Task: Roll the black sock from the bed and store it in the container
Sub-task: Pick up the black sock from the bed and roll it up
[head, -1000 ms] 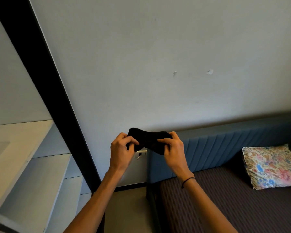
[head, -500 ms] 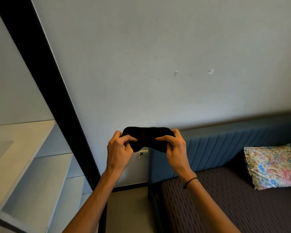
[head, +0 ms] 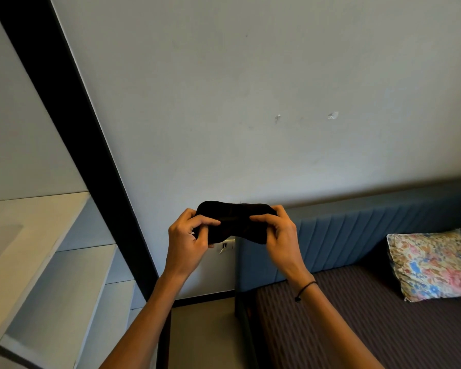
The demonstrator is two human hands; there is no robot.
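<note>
The black sock (head: 234, 221) is held up in the air in front of the wall, bunched into a short wide band. My left hand (head: 188, 242) pinches its left end with thumb and fingers. My right hand (head: 280, 235) grips its right end the same way; a thin black band circles that wrist. Both hands are above the gap between the shelves and the bed (head: 357, 323). No container can be made out in this view.
White shelves (head: 51, 275) step down at the left behind a black post (head: 99, 182). A blue padded headboard (head: 357, 235) runs along the wall at right, with a floral pillow (head: 431, 265) on the brown striped cover. A wall socket (head: 228, 246) sits below the sock.
Both hands have drifted slightly left and the sock has been worked from a tilted lump into a flatter, wider band. The grip of both hands is unchanged.
</note>
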